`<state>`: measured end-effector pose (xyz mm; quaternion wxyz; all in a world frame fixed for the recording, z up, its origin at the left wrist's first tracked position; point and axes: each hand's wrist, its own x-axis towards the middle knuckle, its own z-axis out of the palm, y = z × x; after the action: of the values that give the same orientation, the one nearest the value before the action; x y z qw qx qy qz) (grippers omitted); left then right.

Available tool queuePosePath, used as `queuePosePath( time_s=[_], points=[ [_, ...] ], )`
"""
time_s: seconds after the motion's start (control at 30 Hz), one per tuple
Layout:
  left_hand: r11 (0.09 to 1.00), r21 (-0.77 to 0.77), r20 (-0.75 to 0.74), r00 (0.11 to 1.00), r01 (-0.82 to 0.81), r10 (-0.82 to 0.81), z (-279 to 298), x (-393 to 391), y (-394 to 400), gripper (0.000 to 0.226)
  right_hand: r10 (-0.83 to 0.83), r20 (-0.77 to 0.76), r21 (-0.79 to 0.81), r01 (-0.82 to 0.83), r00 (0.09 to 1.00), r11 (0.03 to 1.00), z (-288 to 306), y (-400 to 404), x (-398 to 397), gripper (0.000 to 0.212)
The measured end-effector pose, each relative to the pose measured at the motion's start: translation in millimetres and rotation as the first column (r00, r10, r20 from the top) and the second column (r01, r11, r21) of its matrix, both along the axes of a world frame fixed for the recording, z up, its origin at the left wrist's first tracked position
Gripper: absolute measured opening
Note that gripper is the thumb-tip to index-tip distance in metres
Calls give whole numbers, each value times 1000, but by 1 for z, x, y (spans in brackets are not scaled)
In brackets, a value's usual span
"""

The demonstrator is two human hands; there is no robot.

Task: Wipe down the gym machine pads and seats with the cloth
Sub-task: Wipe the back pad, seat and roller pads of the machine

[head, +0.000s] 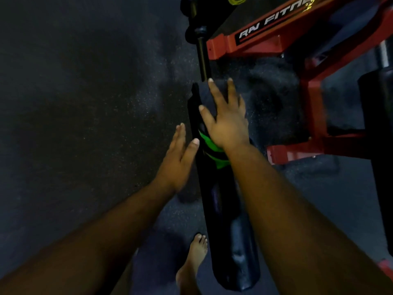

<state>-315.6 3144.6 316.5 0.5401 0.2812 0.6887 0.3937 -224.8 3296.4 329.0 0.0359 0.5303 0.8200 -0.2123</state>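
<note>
Right hand [226,122] presses the limp green cloth [212,150] flat on the roller pad [221,201]; left hand [178,160] steadies it, fingers straight, at 9 o'clock.

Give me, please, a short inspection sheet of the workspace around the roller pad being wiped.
Surface: dark speckled rubber floor.
Job's things: black roller pad on a black bar; green-and-black cloth lies on the pad.
Clutter: nothing seen.
Grippers: right hand presses the cloth with straight, spread fingers; left hand is flat beside the pad, thumb at its edge.
Cables: nothing seen.
Surroundings: red machine frame; a bare foot on the floor.
</note>
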Motion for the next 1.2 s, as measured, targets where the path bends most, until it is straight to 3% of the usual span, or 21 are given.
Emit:
queuePosePath(
  time_s=[0.1, 0.2, 0.3, 0.43, 0.53, 0.67, 0.73, 0.9, 1.0, 1.13, 1.2],
  points=[
    [997, 2, -7, 997, 74, -74, 9, 2, -2, 73, -73, -146, -96, 59, 987, 994, 6, -53, 61, 74],
    [986, 1, -24, 986, 166, -166, 18, 12, 1, 81, -191, -102, -226, 164, 976, 960, 22, -123, 115, 75],
    [979, -18, -29, 979, 204, -204, 19, 21, 5, 86, -230, -112, -214, 203, 967, 956, 13, -89, 92, 76],
    [997, 58, 42, 997, 59, -62, 14, 27, 9, 85, -199, -172, -155, 173, 965, 973, 0, 2, 21, 70],
    [999, 45, 116, 993, 11, -16, 9, 27, 2, 83, -133, -110, -111, 121, 985, 986, 3, -18, 39, 67],
    [1000, 15, 132, 991, 10, -12, 20, 24, -6, 76, -84, 138, -65, 94, 987, 994, 29, -145, 107, 69],
    [999, -32, 139, 990, 27, -23, 24, 18, -8, 72, -90, 232, -8, 95, 968, 995, 29, -165, 106, 70],
    [999, -50, 72, 997, 19, -15, 15, 2, -7, 66, 84, 318, 131, -131, 944, 983, 4, -69, 5, 79],
    [997, -68, 54, 997, -48, 51, 7, -6, -2, 63, 191, 442, 179, -295, 877, 939, -7, -25, -37, 70],
    [995, -74, 95, 993, -69, 76, 12, -12, -20, 62, 335, 439, 160, -439, 834, 884, 9, -57, 7, 72],
    [993, -103, 95, 993, -54, 64, 12, -9, -35, 63, 461, 471, 51, -545, 752, 837, 14, -115, 57, 75]
  ],
)
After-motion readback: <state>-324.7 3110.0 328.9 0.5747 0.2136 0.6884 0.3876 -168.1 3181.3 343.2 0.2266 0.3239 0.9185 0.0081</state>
